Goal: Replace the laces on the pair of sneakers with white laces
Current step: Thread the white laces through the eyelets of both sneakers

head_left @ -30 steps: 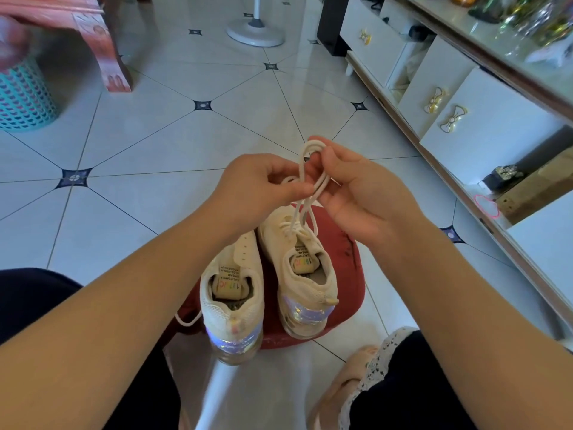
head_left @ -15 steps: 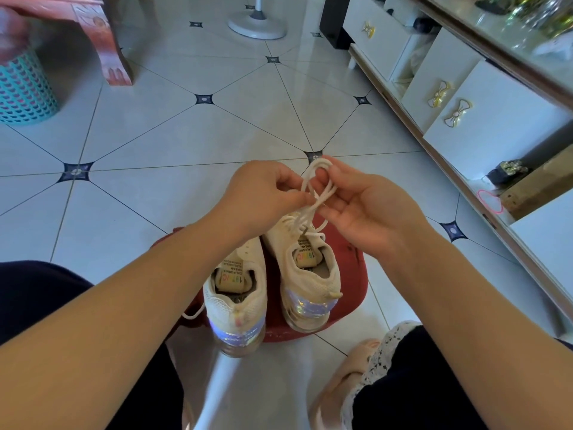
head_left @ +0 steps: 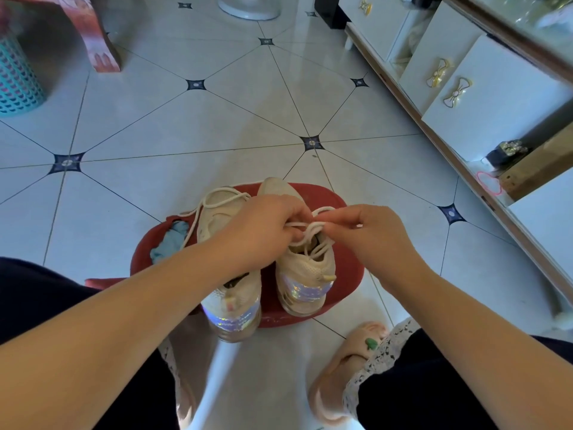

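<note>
White lace (head_left: 310, 226) pinched by left hand (head_left: 266, 225) and right hand (head_left: 366, 234), fingers curled on strands, just above sneaker (head_left: 305, 274) on red stool (head_left: 347, 268). Risk: uneven pull slips loop, knot fails; hard tug tips sneaker. Second sneaker (head_left: 217, 212) under left wrist. Teal basket (head_left: 15, 82) far beyond left hand: contents unseen.

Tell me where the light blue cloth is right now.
In the head view, the light blue cloth lies on the left side of the red stool, beside the left-hand sneaker, with a loose lace running past it.
</note>
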`<state>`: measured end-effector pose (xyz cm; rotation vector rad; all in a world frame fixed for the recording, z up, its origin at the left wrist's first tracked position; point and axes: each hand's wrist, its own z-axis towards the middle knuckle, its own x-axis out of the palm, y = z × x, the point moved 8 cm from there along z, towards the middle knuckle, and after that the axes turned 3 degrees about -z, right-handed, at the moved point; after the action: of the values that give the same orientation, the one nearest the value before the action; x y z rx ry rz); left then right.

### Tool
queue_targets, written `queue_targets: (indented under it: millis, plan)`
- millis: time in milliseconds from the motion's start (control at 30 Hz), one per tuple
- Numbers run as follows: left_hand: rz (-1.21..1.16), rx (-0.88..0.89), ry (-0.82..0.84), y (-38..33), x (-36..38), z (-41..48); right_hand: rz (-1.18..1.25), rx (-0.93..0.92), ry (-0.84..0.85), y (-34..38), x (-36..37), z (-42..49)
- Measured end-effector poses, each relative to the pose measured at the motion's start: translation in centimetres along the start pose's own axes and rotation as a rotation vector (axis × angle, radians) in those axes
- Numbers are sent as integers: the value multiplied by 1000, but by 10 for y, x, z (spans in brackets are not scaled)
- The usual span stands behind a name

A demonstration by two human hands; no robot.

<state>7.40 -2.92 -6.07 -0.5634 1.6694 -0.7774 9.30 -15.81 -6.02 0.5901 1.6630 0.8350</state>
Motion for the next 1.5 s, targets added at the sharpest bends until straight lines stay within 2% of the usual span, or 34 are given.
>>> queue_targets:
  millis: [100,167,333,467,600,667,800,900,967,1067,1100,1167,1233,1333,1433,1500]
  plan:
    - [8,15,-4,2,-1,-2,-396,-168,20,13,4,-2]
    - [24,-2,23,5,-2,-2,-518,-253,65,19,12,-4]
    - [-42,-12,140,10,-1,-7,-551,-285,88,24,12,-6]
    - [50,45,24,3,-8,-7,-449,-260,102,26,12,-5]
    - [165,123,-65,-7,-4,-7,-617,-286,191,27,22,-2]
    - [178,132,-96,-7,-2,-8,-627,-280,236,25,24,0]
    - [-29,78,-99,-3,-3,-12,-567,-216,327,13,23,2]
    - [-47,83,-94,-5,-2,-14,-480,-162,380,13,18,5]
    - [12,99,-55,-8,3,-14,-317,-91,316,12,2,13]
    - [118,132,34,-9,12,-13,-140,41,93,-3,-25,30]
    - [133,129,57,-8,13,-12,-121,88,70,-10,-25,33]
    - [154,131,81,-6,12,-9,-52,209,134,-25,-10,35]
    - [166,142,63,-5,8,-6,62,323,259,-38,15,32]
    - [162,116,-20,-2,-5,-1,282,373,392,-42,42,28]
    - [122,61,-88,6,-15,4,421,388,315,-45,41,32]
    - [120,38,-94,9,-16,5,400,354,245,-45,34,36]
